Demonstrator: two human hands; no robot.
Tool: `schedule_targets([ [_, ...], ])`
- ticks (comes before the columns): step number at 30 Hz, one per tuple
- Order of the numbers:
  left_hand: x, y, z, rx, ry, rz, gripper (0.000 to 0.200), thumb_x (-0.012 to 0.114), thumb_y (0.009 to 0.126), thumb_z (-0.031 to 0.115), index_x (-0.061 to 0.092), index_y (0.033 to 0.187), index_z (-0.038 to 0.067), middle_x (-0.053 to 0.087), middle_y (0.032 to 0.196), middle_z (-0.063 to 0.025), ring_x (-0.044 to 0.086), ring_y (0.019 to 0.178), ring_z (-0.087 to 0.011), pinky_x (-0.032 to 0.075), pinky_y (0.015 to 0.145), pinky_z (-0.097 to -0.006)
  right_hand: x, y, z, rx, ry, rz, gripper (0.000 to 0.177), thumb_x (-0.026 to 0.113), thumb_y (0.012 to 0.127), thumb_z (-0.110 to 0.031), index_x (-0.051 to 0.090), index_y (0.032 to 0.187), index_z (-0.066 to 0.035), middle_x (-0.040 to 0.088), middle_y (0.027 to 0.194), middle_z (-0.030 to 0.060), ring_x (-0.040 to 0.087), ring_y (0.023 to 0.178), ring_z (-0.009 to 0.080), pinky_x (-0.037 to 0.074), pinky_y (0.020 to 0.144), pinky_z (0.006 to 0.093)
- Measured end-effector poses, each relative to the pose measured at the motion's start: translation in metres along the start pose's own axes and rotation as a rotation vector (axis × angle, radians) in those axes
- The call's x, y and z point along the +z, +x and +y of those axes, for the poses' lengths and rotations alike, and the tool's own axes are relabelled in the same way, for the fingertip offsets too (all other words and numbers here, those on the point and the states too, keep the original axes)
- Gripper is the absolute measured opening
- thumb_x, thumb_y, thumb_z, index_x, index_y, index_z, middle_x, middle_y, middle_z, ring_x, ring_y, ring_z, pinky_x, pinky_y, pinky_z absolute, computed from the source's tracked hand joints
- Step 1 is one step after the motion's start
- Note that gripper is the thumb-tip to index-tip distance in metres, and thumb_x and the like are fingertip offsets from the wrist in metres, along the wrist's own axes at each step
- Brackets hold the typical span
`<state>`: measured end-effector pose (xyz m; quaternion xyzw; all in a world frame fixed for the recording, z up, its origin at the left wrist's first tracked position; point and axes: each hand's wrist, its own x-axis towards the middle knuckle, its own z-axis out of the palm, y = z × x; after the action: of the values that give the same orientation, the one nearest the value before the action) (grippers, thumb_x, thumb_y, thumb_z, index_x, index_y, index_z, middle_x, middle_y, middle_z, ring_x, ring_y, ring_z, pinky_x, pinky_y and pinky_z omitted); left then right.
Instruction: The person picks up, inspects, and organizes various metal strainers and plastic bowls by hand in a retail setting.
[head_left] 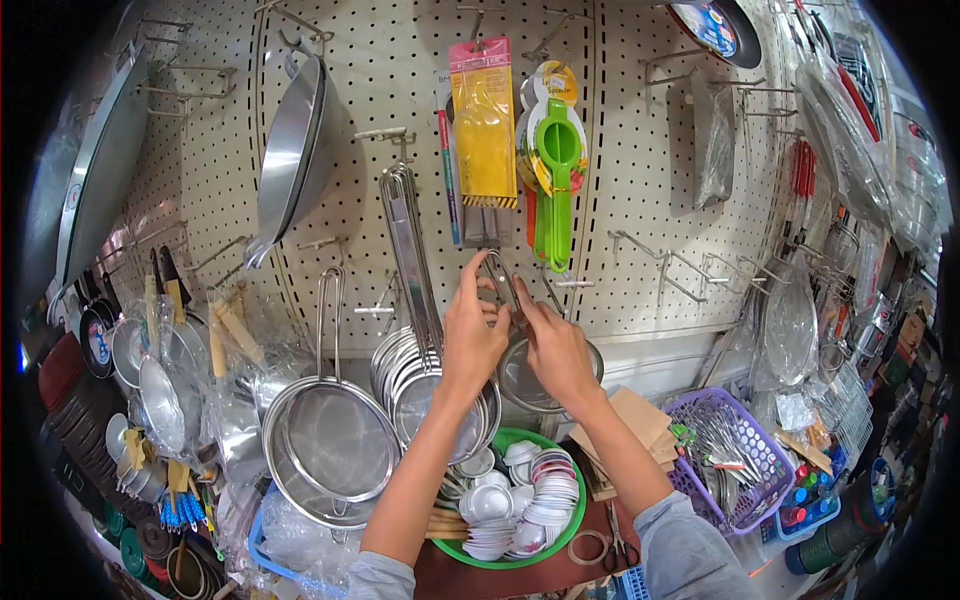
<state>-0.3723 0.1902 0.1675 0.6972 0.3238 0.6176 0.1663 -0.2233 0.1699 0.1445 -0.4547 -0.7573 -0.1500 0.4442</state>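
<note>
My left hand (473, 330) is raised in front of the pegboard, its fingers closed at a looped metal handle (497, 268). From the right, my right hand (556, 350) pinches the same handle lower down. The handle seems to lead to the round mesh strainer (530, 378) behind my right hand, though fingers cover part of the join. Left of my hands, a stack of strainers (425, 405) hangs by long looped handles (408, 240) from a hook. Above my fingers hang yellow packets (483, 130) and a green lemon squeezer (556, 150).
Larger strainers (335, 440) hang at left, below a metal wok (295, 140). Beneath my arms, a green basin (575, 505) holds white bowls and spoons. A purple basket (770, 470) of cutlery stands at right, near scissors (622, 545). Wire hooks (665, 265) jut from the pegboard.
</note>
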Motion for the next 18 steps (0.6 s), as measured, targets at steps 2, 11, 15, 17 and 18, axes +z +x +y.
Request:
schedule_targets([
  [2, 0.001, 0.006, -0.006, 0.009, 0.012, -0.013, 0.082, 0.07, 0.086, -0.011, 0.036, 0.158, 0.008, 0.063, 0.12, -0.0181, 0.073, 0.088, -0.0219, 0.062, 0.077, -0.0341, 0.003, 0.004, 0.001, 0.028, -0.013, -0.024, 0.088, 0.061, 0.08, 0.008, 0.037, 0.162, -0.014, 0.067, 0.111, 0.0197, 0.07, 0.089, 0.0417, 0.058, 0.077, 0.0505],
  [11, 0.001, 0.024, -0.017, 0.05, 0.079, -0.036, 0.082, 0.07, 0.083, -0.012, 0.038, 0.156, 0.003, 0.057, 0.129, -0.0201, 0.071, 0.084, -0.0223, 0.06, 0.079, -0.0329, 0.031, 0.012, 0.021, 0.03, -0.058, -0.004, 0.092, 0.059, 0.081, 0.007, 0.028, 0.165, -0.016, 0.054, 0.147, 0.0279, 0.066, 0.117, 0.0445, 0.06, 0.09, 0.0495],
  [15, 0.001, 0.029, -0.025, 0.04, 0.131, -0.061, 0.084, 0.071, 0.082, -0.009, 0.037, 0.158, 0.004, 0.054, 0.13, -0.0193, 0.068, 0.086, -0.0247, 0.058, 0.082, -0.036, 0.039, 0.015, 0.022, 0.058, -0.059, -0.006, 0.096, 0.06, 0.078, 0.008, 0.027, 0.165, -0.015, 0.051, 0.15, 0.0288, 0.064, 0.121, 0.0454, 0.06, 0.091, 0.0496],
  [17, -0.001, 0.03, -0.026, 0.024, 0.121, -0.09, 0.085, 0.072, 0.082, -0.004, 0.035, 0.159, 0.003, 0.053, 0.128, -0.0193, 0.065, 0.09, -0.0304, 0.056, 0.086, -0.0416, 0.043, 0.017, 0.026, 0.052, -0.05, 0.009, 0.098, 0.062, 0.076, 0.009, 0.028, 0.164, -0.015, 0.05, 0.15, 0.028, 0.063, 0.123, 0.0454, 0.06, 0.091, 0.0499],
  [18, -0.001, 0.03, -0.027, 0.027, 0.144, -0.095, 0.085, 0.072, 0.082, -0.003, 0.035, 0.159, 0.003, 0.052, 0.129, -0.0192, 0.065, 0.091, -0.0311, 0.056, 0.087, -0.0419, 0.045, 0.017, 0.027, 0.042, -0.051, 0.02, 0.099, 0.063, 0.075, 0.01, 0.028, 0.164, -0.014, 0.05, 0.15, 0.0274, 0.062, 0.124, 0.0453, 0.06, 0.091, 0.05],
])
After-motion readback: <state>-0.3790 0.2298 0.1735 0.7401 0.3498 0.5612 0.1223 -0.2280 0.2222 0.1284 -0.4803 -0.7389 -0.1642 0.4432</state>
